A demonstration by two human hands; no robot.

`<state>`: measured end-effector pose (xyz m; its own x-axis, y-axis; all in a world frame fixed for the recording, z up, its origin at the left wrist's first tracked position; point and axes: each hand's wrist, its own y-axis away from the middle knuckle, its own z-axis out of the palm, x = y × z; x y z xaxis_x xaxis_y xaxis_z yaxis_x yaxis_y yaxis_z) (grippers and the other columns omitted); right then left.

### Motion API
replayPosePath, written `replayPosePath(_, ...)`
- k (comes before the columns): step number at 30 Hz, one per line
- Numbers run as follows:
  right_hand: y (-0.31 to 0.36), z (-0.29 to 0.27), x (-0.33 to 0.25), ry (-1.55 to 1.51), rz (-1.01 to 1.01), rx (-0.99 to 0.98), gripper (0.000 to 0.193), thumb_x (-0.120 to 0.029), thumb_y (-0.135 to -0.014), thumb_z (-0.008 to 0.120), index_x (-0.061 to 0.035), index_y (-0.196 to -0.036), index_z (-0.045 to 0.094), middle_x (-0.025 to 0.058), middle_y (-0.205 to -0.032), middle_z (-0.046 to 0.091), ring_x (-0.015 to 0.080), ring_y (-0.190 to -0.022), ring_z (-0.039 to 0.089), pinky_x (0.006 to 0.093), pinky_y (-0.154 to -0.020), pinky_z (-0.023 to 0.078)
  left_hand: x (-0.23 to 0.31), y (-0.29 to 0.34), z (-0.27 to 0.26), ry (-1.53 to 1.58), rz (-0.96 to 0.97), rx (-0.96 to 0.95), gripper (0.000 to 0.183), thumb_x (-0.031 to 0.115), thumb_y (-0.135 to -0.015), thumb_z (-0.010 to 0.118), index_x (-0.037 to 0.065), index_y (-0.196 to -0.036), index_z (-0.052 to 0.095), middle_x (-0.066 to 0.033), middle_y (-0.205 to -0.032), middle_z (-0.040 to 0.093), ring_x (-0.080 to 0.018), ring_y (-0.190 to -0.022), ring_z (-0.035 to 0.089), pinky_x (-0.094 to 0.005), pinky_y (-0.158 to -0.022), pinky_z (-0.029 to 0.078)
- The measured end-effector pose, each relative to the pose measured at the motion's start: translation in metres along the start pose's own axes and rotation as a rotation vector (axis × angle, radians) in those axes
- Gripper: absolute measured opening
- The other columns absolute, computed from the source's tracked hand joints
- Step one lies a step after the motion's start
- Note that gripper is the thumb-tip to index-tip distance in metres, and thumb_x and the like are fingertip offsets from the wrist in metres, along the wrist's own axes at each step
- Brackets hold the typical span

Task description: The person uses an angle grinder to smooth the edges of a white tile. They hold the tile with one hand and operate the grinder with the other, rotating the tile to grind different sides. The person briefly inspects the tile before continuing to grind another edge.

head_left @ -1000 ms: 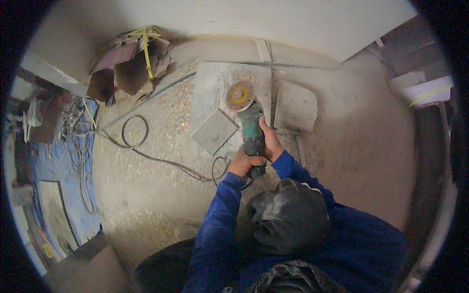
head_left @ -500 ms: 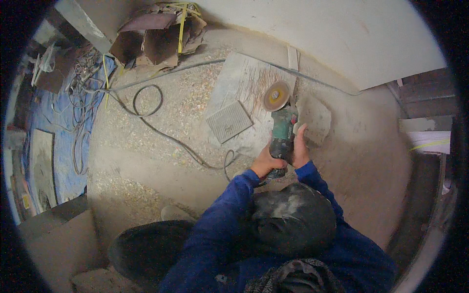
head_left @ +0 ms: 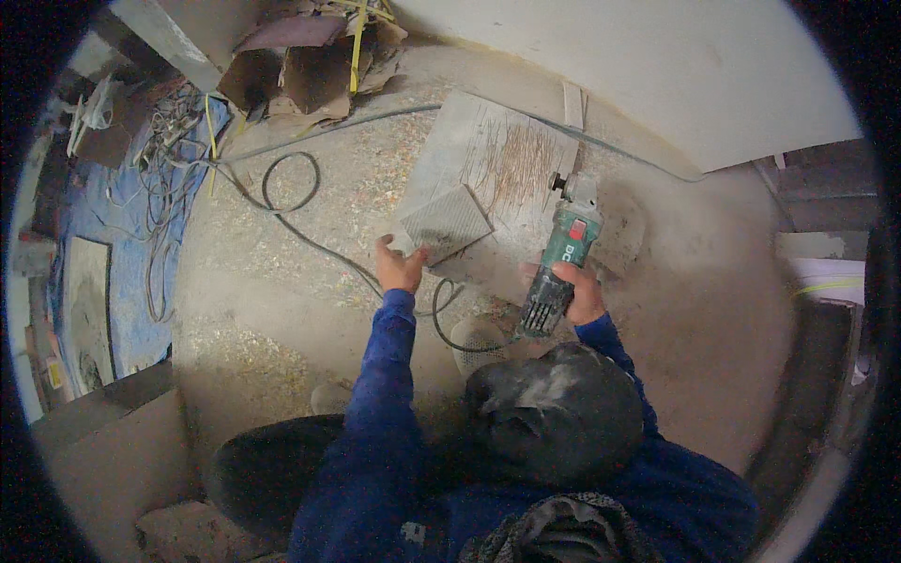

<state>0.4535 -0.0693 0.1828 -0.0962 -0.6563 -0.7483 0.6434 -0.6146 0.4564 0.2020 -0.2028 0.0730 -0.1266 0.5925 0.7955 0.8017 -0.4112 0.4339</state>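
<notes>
In my right hand [head_left: 584, 293] is a green and black angle grinder [head_left: 563, 246], its fingers wrapped round the body. The grinder's head points away from me over the right edge of a large pale slab, and I cannot make out its disc. My left hand [head_left: 401, 269] is open, thumb and fingers spread, close to the near left corner of a small grooved grey tile [head_left: 449, 225]. Whether the fingers touch the tile is hard to tell. The tile lies on the slab [head_left: 521, 150], whose surface is marked with many brown scratch lines.
A dark cable [head_left: 328, 251] loops across the dusty, chip-strewn floor. Torn cardboard boxes [head_left: 314, 80] stand at the far left. Tangled cords [head_left: 169, 178] lie on a blue sheet [head_left: 127, 249] at the left. A pale wall panel [head_left: 657, 75] rises at the back.
My left hand has let go of the angle grinder and moved left to the tile. The grinder, now in my right hand alone, has turned, and its disc face no longer shows.
</notes>
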Motion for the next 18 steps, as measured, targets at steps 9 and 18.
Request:
replayPosePath(9, 0.009, -0.002, 0.022, 0.300, -0.042, 0.148, 0.047, -0.011, -0.072, 0.066, -0.0004, -0.115, 0.047, 0.0126, -0.089, 0.060, 0.0261, -0.072, 0.063, 0.0388, -0.066, 0.054, 0.019, -0.002, 0.059, -0.526, -0.153, 0.238, 0.087, 0.039, -0.056, 0.085, 0.010, -0.125, 0.039, -0.0185, -0.118, 0.049, -0.0342, -0.109, 0.052, -0.0440, -0.090, 0.044)
replayPosePath(18, 0.014, -0.005, 0.032, 0.283, -0.004, 0.110, 0.058, -0.009, -0.071, 0.067, -0.0033, -0.123, 0.041, 0.0104, -0.091, 0.057, 0.0261, -0.074, 0.064, 0.0376, -0.067, 0.054, 0.018, -0.019, 0.073, -0.436, -0.180, 0.149, 0.094, 0.032, -0.054, 0.087, 0.012, -0.130, 0.034, -0.0172, -0.119, 0.049, -0.0334, -0.110, 0.051, -0.0461, -0.088, 0.044)
